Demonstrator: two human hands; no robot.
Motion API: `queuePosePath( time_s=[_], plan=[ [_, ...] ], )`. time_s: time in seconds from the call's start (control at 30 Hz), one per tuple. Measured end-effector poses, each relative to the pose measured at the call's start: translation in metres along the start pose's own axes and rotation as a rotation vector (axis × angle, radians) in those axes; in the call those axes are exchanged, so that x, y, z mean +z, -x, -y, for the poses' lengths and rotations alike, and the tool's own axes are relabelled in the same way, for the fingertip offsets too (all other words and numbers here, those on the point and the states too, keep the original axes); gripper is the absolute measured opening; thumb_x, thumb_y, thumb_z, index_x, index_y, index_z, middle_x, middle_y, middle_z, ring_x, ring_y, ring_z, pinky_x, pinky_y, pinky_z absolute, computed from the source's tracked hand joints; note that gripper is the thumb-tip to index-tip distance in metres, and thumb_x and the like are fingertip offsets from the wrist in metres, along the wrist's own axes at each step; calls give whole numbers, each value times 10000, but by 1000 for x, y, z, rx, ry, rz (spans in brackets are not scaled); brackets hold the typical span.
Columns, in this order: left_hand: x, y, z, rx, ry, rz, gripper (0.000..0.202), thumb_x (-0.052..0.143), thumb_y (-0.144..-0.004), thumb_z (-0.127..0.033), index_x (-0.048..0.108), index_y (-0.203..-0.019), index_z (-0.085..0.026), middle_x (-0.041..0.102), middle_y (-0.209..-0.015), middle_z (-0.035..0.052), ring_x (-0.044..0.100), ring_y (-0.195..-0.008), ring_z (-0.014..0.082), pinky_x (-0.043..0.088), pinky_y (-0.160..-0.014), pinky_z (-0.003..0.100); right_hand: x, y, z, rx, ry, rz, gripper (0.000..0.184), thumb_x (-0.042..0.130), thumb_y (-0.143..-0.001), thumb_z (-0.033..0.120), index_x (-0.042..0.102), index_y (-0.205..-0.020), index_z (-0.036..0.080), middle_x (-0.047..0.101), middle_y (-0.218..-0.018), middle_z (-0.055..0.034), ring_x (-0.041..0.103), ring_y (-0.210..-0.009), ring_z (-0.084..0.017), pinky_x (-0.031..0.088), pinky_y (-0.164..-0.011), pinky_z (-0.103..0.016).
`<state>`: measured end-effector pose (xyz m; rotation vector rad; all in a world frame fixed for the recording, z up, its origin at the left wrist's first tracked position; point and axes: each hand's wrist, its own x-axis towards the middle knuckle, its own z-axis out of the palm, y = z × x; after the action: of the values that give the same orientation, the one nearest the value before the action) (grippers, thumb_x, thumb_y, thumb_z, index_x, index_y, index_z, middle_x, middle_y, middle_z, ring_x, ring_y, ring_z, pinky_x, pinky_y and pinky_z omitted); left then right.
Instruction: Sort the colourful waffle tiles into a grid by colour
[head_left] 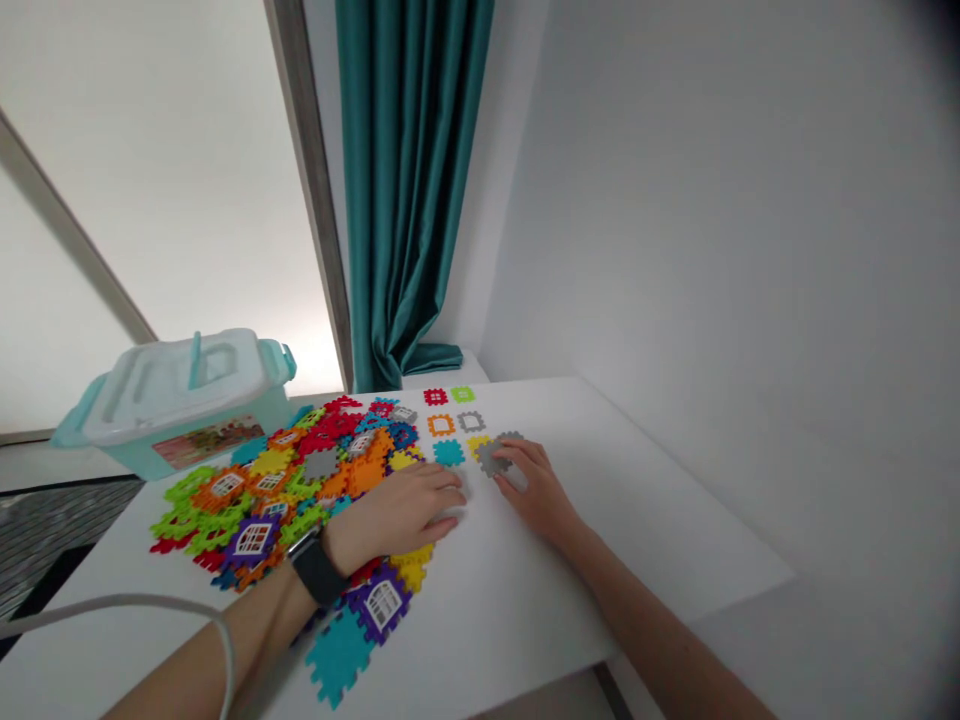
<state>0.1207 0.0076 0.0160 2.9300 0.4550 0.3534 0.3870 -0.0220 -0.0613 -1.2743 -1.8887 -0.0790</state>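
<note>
My right hand (536, 495) has its thumb and fingers at the edges of a grey toothed building piece (490, 459), which partly covers a yellow piece (475, 442). My left hand (409, 505), a dark watch (318, 568) on its wrist, lies palm down at the right side of a heap of colourful interlocking pieces (321, 464). Its fingers are apart and seem to hold nothing. Beyond the hands, small pieces stand in two columns: a red piece (435, 397), a green piece (463, 394), an orange frame (432, 430), a grey frame (461, 425) and a turquoise piece (449, 453).
A lidded turquoise plastic box (262, 405) stands at the back left of the white table (510, 610). A pale cable (135, 601) crosses the lower left by my left forearm. Behind the table hang a green curtain (409, 180) and a grey wall (675, 230) on the right.
</note>
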Motion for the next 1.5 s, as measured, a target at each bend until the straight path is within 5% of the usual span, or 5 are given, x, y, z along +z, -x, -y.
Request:
queuePosePath(
  time_s=[0.27,0.5,1.5],
  plan=[
    [20,-22,-1,48,17,41,105,638,-941,-272,658,-1022,-207,681,-1130,67,626,-1095,249,481,-972,380,-21,4,-43,136,50,99,301,615,-867,214,654,-1164,244,687,-1234,-94,607,-1185,-279,481,-1053,-505],
    [18,-19,-4,20,93,42,72,610,-946,-248,645,-993,-207,670,-1127,67,616,-1108,239,466,-1000,360,-17,-13,-65,184,58,124,247,599,-882,248,670,-1118,251,706,-1194,-84,623,-1180,-280,487,-1042,-477],
    [20,-18,-5,-9,86,54,130,617,-951,-268,633,-1066,-210,659,-1144,74,604,-1128,251,464,-1021,377,-11,-11,-60,216,175,204,266,600,-870,183,654,-1118,265,688,-1213,-73,611,-1138,-260,458,-1010,-453]
  ],
)
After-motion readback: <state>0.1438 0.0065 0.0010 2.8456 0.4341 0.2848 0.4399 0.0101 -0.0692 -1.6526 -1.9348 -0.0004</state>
